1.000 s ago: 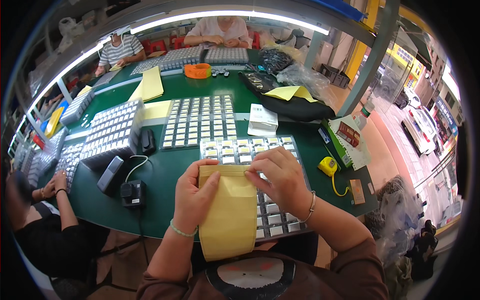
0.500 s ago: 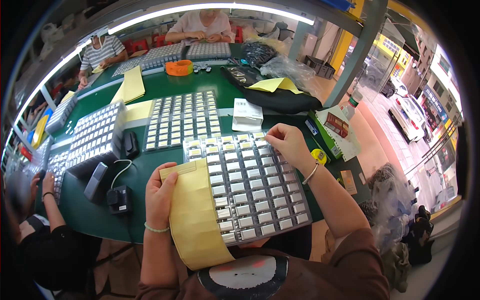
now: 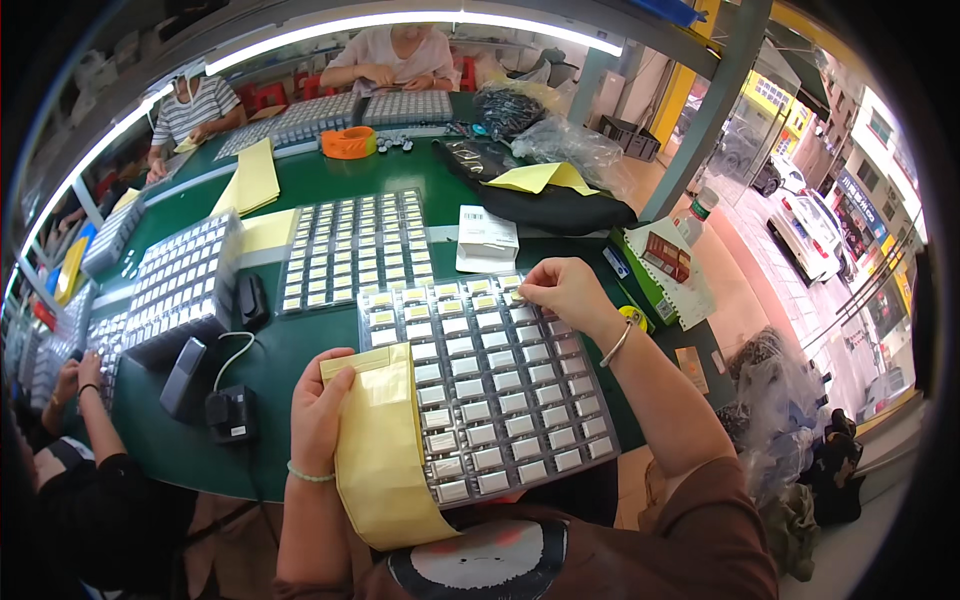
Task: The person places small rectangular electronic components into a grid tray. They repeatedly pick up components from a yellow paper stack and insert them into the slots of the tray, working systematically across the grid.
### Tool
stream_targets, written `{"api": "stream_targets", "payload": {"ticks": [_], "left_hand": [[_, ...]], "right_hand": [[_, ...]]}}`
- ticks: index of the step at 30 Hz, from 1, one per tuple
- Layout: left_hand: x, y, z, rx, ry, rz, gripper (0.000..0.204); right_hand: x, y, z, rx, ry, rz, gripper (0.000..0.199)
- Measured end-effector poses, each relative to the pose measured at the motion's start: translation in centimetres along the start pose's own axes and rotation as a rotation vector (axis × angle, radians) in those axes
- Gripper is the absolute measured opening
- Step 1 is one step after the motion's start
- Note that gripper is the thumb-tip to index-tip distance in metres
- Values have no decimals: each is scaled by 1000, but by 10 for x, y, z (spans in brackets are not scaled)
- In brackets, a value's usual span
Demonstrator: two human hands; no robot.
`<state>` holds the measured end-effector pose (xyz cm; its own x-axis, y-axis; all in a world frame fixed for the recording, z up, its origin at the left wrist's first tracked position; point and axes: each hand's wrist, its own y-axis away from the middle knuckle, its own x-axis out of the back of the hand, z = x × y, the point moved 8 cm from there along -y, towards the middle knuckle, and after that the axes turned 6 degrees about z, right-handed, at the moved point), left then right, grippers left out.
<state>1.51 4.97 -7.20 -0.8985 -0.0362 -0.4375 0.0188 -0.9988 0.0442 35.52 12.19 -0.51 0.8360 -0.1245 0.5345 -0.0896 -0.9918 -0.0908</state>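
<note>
My left hand [image 3: 318, 410] is closed on a folded yellow paper sheet [image 3: 385, 450], thumb on top. The sheet covers the left side of a clear plastic tray [image 3: 610, 440] tilted in front of me. Rows of small white rectangular blocks [image 3: 515, 403] fill the tray. Several blocks in the far rows carry yellowish labels. At the tray's far right corner my right hand [image 3: 565, 295] is pinched, fingertips at a block there. Whatever lies between those fingertips is too small to make out.
A second tray of labelled blocks [image 3: 355, 250] lies ahead, with a stack of trays [image 3: 185, 270] to its left. Nearby are a black adapter [image 3: 230, 412], a white box [image 3: 487, 240], an orange tape roll [image 3: 348, 143] and a green box [image 3: 640, 275]. Co-workers sit left and across.
My right fingertips have come slightly nearer to me at the tray's far right corner. My left hand keeps its hold on the yellow sheet. The whole view has shifted a little.
</note>
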Motion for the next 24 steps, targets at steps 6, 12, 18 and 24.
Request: {"api": "stream_targets", "payload": {"ticks": [6,12,18,24], "left_hand": [[-2,1,1,-3,21,-7,25],[-2,0,1,-11,8,-13,27],[-2,1,0,-7,31,-17,26],[0,2,0,-2,38,-16,26]], "right_hand": [[-1,0,-1,52,45,16,15],[-1,0,-1,76,75,29,15],[-5,3,-15,187,258,81,14],[-4,4,-30,207,525,144,15]]}}
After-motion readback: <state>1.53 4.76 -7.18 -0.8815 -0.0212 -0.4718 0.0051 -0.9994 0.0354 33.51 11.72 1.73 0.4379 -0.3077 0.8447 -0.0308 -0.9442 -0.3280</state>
